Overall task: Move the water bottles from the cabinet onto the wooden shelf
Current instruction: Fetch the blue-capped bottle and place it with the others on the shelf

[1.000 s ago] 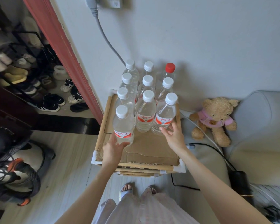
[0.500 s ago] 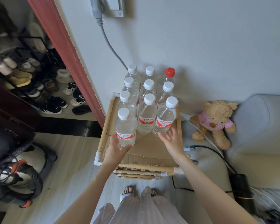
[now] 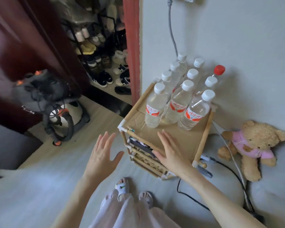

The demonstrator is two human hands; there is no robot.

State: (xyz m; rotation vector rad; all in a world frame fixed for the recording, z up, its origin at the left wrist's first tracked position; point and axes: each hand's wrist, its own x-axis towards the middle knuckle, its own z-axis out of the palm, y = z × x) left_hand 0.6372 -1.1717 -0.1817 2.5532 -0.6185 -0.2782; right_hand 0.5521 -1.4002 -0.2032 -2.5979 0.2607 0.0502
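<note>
- Ten water bottles (image 3: 174, 106) were seen standing upright in a tight cluster on the top of the wooden shelf (image 3: 202, 139), filling the half nearer the wall.
- Nine of them were topped with white caps; a red-capped bottle (image 3: 219, 70) was placed at the back right corner of the cluster.
- The three front bottles were marked with red and white labels, and the front left bottle (image 3: 154, 109) was set closest to the shelf's left rail.
- The left hand (image 3: 104, 153) was held in the air off the shelf's front left corner, over the floor, with its fingers straight and spread wide; nothing was gripped.
- The right hand (image 3: 169, 150) was stretched out over the bare front part of the shelf top, palm down, fingers straight and close together, holding nothing.
- The right fingertips (image 3: 161, 134) were pointed at the front row of bottles but kept clear of them, with a strip of bare cardboard top left between.
- Whether the right palm was touching the shelf's front rail could not be told.
- A teddy bear (image 3: 253, 145) in a pink top was propped to the right of the shelf, beside trailing cables (image 3: 234, 173).
- A vacuum cleaner (image 3: 56, 109) was seen on the floor to the left, and shoes (image 3: 104, 78) were lined up past the red door frame.
- Two feet in sandals (image 3: 123, 188) were visible below the hands.
</note>
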